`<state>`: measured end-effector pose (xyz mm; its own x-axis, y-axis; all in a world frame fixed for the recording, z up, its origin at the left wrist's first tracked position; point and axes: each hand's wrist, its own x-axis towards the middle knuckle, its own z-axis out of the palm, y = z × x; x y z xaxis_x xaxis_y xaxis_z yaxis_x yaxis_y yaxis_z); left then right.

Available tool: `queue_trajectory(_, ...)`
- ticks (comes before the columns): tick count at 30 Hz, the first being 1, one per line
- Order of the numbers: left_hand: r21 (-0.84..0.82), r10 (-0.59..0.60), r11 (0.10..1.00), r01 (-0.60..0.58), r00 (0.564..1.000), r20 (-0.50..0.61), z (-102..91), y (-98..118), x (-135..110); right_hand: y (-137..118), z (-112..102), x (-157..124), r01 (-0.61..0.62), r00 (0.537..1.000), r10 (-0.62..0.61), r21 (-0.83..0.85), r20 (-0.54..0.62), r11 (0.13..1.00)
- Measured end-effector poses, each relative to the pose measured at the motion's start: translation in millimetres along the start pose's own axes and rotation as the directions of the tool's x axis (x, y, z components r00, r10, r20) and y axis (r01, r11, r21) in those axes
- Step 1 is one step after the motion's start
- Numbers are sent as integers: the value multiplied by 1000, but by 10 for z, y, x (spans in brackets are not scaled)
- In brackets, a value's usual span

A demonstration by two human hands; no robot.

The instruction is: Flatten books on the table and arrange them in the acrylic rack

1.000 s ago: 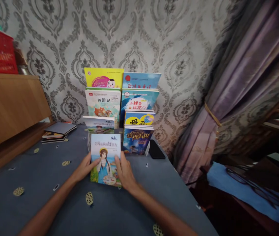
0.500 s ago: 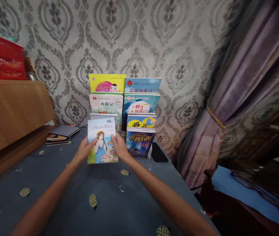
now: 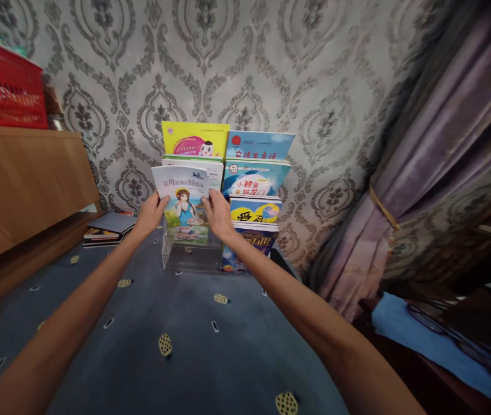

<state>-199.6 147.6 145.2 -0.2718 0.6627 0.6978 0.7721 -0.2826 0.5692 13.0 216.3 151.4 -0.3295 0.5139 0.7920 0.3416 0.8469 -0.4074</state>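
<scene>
One book (image 3: 186,208) between left hand (image 3: 148,214) and right hand (image 3: 219,215)

A home, by its damask wallpaper (image 3: 263,52), tied-back curtain (image 3: 418,150) and wooden cabinet (image 3: 25,184).

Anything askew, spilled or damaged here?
Only the book stack beside the wooden cabinet looks untidy: its edges are out of line. No spill shows, and the held book has no visible damage.

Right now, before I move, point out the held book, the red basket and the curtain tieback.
Held book (image 3: 182,207), head view: middle of its front cover.
Red basket (image 3: 10,74), head view: its side wall.
Curtain tieback (image 3: 382,208), head view: middle of its band.
</scene>
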Motion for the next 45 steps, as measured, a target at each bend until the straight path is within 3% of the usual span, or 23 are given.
queue_trajectory(4,113,56,992,-55,998,-9,-48,94,6,-21,-7,-37,-14,998,15,28,-67,1000)
queue_trajectory(12,246,30,968,-45,997,68,35,-15,-153,66,77,-282,-88,996,88,-10,17,996)
queue_trajectory(20,575,-161,818,5,962,221,29,85,-316,187,239,-486,-182,980,186,-55,73,982)
queue_trajectory(25,685,-222,728,5,948,229,36,158,-398,174,302,-613,-253,960,266,-130,91,959)
queue_trajectory(31,728,-241,684,33,953,184,73,220,-430,102,405,-778,-228,973,227,-67,-33,971)
queue_trajectory(37,690,-230,721,64,961,152,96,230,-421,89,491,-775,-298,954,300,-76,19,952)
queue_trajectory(45,660,-222,748,68,963,153,127,156,-378,34,449,-712,-327,939,341,-189,48,926)
